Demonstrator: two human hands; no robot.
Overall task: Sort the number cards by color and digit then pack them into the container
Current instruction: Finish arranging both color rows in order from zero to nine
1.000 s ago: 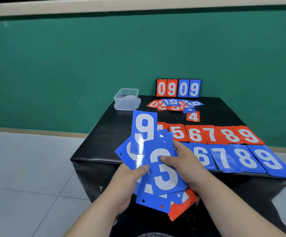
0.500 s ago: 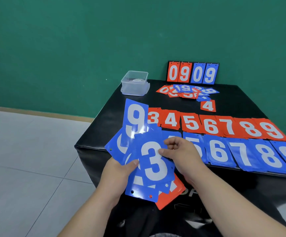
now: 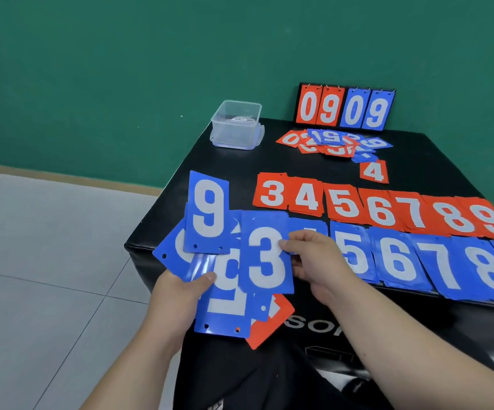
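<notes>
My left hand point(image 3: 180, 294) grips a fanned bundle of blue number cards point(image 3: 222, 303) with a red card point(image 3: 272, 324) at the bottom; a blue 9 point(image 3: 209, 213) sticks up from the fan. My right hand point(image 3: 313, 258) pinches a blue 3 card point(image 3: 266, 253) by its right edge, over the table's front left part. On the black table point(image 3: 240, 161) lie a row of red cards 3 to 9 point(image 3: 381, 208) and a row of blue cards 5 to 8 point(image 3: 417, 261). A clear plastic container point(image 3: 237, 124) stands at the back left corner.
A mixed heap of red and blue cards point(image 3: 334, 142) lies at the back, with a lone red 4 point(image 3: 373, 171) in front of it. A flip scoreboard point(image 3: 345, 108) reading 0909 stands against the green wall. Grey tiled floor lies to the left.
The view has tilted down and closer to the table. My right hand has drawn the blue 3 up and to the right, off the fan in my left hand.
</notes>
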